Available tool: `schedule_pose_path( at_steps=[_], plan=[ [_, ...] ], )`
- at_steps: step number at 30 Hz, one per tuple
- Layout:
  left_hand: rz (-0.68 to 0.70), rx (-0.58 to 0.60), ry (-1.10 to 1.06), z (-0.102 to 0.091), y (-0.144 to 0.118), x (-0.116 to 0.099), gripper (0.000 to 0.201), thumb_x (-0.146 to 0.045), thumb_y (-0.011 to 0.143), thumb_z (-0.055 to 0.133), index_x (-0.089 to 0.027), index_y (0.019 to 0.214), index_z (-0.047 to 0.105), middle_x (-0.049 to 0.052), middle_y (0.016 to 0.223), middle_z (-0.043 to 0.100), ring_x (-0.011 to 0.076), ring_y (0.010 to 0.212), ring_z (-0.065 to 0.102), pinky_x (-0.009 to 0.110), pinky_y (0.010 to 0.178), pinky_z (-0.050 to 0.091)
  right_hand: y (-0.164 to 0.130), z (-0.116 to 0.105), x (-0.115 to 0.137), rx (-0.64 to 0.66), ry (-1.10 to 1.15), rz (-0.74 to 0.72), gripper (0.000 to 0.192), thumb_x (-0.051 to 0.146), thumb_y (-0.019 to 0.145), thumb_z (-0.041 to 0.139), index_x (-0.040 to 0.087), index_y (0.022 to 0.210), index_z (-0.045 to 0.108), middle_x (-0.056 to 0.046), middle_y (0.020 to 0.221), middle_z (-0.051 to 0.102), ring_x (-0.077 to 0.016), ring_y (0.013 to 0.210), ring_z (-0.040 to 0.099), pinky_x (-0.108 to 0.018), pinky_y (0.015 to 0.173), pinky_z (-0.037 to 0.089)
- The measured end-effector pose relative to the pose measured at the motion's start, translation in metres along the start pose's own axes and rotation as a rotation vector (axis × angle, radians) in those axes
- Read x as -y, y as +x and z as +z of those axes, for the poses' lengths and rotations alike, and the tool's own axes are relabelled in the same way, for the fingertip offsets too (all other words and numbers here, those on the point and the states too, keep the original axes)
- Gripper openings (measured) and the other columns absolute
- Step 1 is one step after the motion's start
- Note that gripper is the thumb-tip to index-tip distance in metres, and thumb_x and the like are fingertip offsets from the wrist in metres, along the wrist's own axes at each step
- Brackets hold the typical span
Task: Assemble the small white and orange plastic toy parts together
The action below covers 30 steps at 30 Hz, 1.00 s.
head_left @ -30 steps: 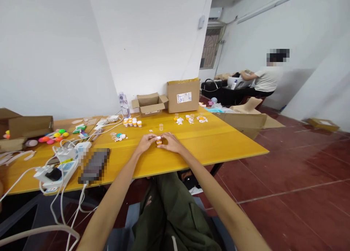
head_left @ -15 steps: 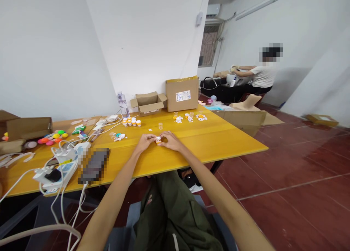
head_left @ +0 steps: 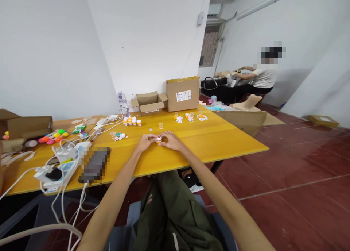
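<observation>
Between my two hands is a small white-and-orange plastic piece (head_left: 159,140), held just above the yellow tabletop (head_left: 207,141). My left hand (head_left: 147,142) pinches it from the left with thumb and fingers closed. From the right, my right hand (head_left: 170,140) grips the same piece, fingers curled round it and partly hiding it. Just beyond my hands stands a small clear cup (head_left: 160,126), with a tiny white part (head_left: 150,129) to its left. Several finished-looking white-and-orange capped pieces (head_left: 132,122) stand together farther back on the left.
Small piles of white and orange parts (head_left: 190,117) lie at the back right, green and white parts (head_left: 120,136) at left. An open carton (head_left: 150,103) and a taller box (head_left: 182,95) stand by the wall. A power strip (head_left: 68,167) and blurred phone (head_left: 95,165) lie left. A co-worker (head_left: 264,77) sits beyond.
My hands stay in nearly the same place; the white-and-orange piece between them looks slightly turned. The co-worker's arms have shifted. The whole view has moved very slightly.
</observation>
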<state>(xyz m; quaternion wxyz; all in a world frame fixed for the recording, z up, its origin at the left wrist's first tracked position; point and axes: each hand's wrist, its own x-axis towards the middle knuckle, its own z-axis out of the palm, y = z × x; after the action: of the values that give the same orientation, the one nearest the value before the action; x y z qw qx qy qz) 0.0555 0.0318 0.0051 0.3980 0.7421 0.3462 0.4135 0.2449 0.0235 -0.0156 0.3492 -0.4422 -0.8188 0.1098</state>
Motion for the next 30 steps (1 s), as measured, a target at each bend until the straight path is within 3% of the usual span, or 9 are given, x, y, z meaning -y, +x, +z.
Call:
schedule_pose_path(
  at_steps=[16, 30],
  plan=[
    [-0.012, 0.009, 0.003, 0.000, 0.002, 0.002, 0.022, -0.041, 0.075, 0.071, -0.019, 0.076, 0.074, 0.006, 0.086, 0.077, 0.0230, 0.089, 0.070, 0.037, 0.087, 0.054, -0.001, -0.002, 0.000, -0.028, 0.043, -0.014, 0.016, 0.039, 0.082, 0.072, 0.023, 0.087, 0.069, -0.003, 0.097, 0.070, -0.0211, 0.094, 0.061, -0.036, 0.085, 0.046],
    [0.001, 0.008, 0.034, -0.001, 0.001, 0.006, 0.024, -0.043, 0.075, 0.072, -0.019, 0.077, 0.073, 0.005, 0.083, 0.076, 0.0224, 0.084, 0.070, 0.037, 0.084, 0.055, 0.001, 0.003, -0.011, -0.032, 0.047, -0.021, 0.012, 0.036, 0.083, 0.071, 0.025, 0.088, 0.073, -0.004, 0.102, 0.072, -0.0219, 0.097, 0.062, -0.040, 0.093, 0.044]
  ],
)
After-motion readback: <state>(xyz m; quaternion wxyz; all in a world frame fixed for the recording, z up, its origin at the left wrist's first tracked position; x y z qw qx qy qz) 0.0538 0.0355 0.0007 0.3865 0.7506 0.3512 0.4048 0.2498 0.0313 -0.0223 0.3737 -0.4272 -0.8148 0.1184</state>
